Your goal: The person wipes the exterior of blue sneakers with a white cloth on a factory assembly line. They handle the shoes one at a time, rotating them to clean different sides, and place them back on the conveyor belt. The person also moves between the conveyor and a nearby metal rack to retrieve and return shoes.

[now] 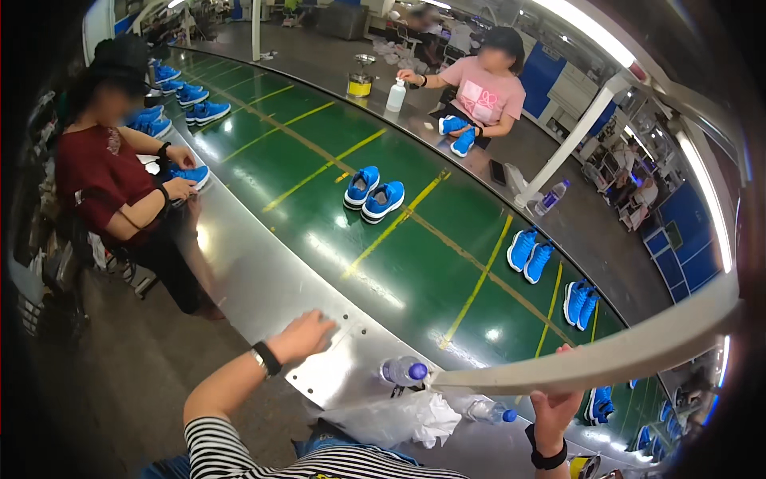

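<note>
Factory hall. A long green conveyor belt point(335, 199) with yellow cross-lines curves through the room, edged both sides by a grey metal counter point(263, 287). The floor point(136, 375) is dull grey concrete. White frame posts point(566, 148) rise beside the belt. Fluorescent strip lights point(574, 24) run overhead. Blue panels point(678, 239) line the far right wall.
</note>
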Tool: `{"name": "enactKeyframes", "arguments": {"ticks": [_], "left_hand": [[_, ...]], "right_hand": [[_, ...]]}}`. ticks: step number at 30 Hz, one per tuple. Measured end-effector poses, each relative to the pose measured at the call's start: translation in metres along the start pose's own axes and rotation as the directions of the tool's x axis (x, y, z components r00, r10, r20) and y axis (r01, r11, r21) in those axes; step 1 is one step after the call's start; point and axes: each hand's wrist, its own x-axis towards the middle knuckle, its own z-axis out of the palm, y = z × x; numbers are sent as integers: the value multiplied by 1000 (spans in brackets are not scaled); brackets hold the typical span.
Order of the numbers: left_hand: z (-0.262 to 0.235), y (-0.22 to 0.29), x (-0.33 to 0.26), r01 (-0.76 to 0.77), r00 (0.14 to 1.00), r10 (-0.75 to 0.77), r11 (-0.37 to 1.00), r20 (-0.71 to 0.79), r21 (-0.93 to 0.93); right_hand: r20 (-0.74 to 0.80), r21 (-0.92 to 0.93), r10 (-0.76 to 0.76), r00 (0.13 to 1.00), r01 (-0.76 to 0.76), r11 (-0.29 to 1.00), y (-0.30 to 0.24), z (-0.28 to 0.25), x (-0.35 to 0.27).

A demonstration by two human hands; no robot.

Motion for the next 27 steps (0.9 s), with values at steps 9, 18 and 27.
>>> {"name": "enactKeyframes", "arguments": {"ticks": [9, 18, 27], "left_hand": [[-66, -76, 234, 156, 987, -151, 982, -48, 104], [-4, -178, 402, 158, 987, -136, 915, -86, 370], [-4, -102, 385, 110, 981, -171, 881, 93, 461]], "right_hand": [[-244, -88, -77, 967, 57, 994, 6, 54, 14], [-194, -98, -58, 979, 40, 994, 15, 34, 1], [-308, 29, 39, 950, -32, 999, 35, 51, -16]]}}
